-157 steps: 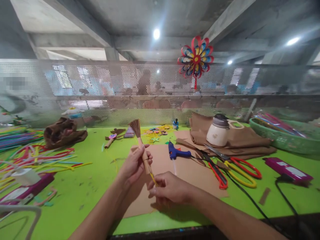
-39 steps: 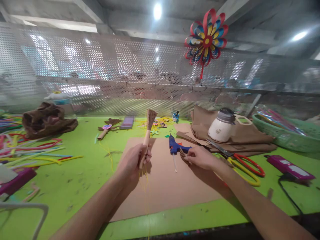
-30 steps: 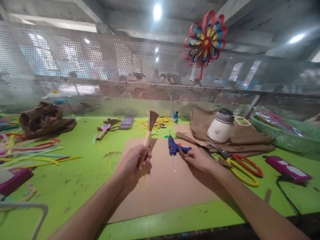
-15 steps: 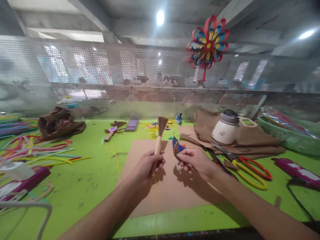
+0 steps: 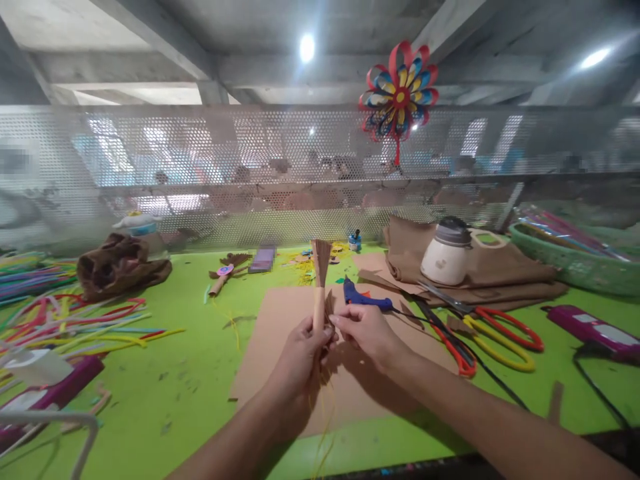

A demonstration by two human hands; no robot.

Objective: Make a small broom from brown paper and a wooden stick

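Observation:
Wrapped round the lower part of a tan paper tube [image 5: 319,308] is my left hand [image 5: 303,357], closed. The tube stands nearly upright with a fringed brown top [image 5: 321,259], and thin yellow strands hang below it. My right hand [image 5: 369,335] is closed in a pinch against the tube's right side, on a small brown pleated paper piece [image 5: 329,304], mostly hidden by fingers. Whether that piece touches the tube I cannot tell. Both hands are above a cardboard sheet [image 5: 273,333]. Just beyond my right hand lies a blue glue gun [image 5: 367,300].
Right of the sheet lie red-handled scissors [image 5: 463,360] and a pair with red and yellow handles [image 5: 500,343]. Brown folded material [image 5: 515,270] carries a white bottle [image 5: 445,257]. Colourful strips [image 5: 100,313] spread leftward, near a brown paper figure [image 5: 223,272]. A perforated screen [image 5: 280,160] stands behind.
My right hand has moved left, bringing the brown pleated piece from near the glue gun to the tube's side. The camera view has shifted slightly. My left hand still holds the tube.

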